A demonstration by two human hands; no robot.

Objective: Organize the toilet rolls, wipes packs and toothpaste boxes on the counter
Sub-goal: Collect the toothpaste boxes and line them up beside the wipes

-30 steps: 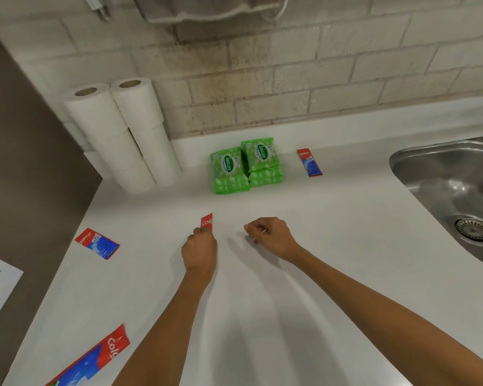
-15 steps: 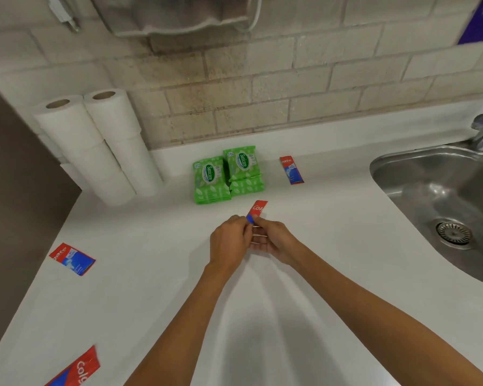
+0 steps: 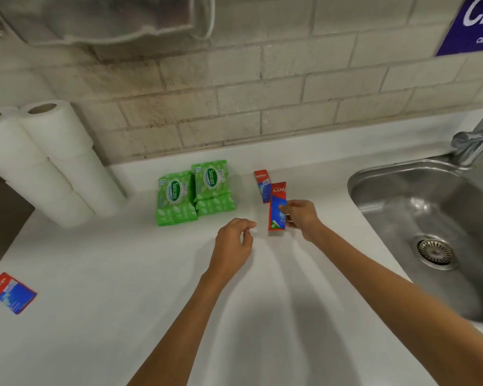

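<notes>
Half a second ago both my hands shared the held Colgate box (image 3: 277,210) mid-counter; now my right hand (image 3: 301,218) alone pinches it by its right edge, thumb on the face, and has carried it toward the back edge, just beside the placed Colgate box (image 3: 262,186) lying there, between the Sanicare wipes packs (image 3: 195,195) and the sink (image 3: 379,174). My left hand (image 3: 234,240) has let go and hangs loosely curled, holding nothing. I judge the handover done and the set-down next. The toilet rolls (image 3: 42,160) stand stacked in the back left corner; a stray Colgate box (image 3: 10,292) waits at the left edge.
</notes>
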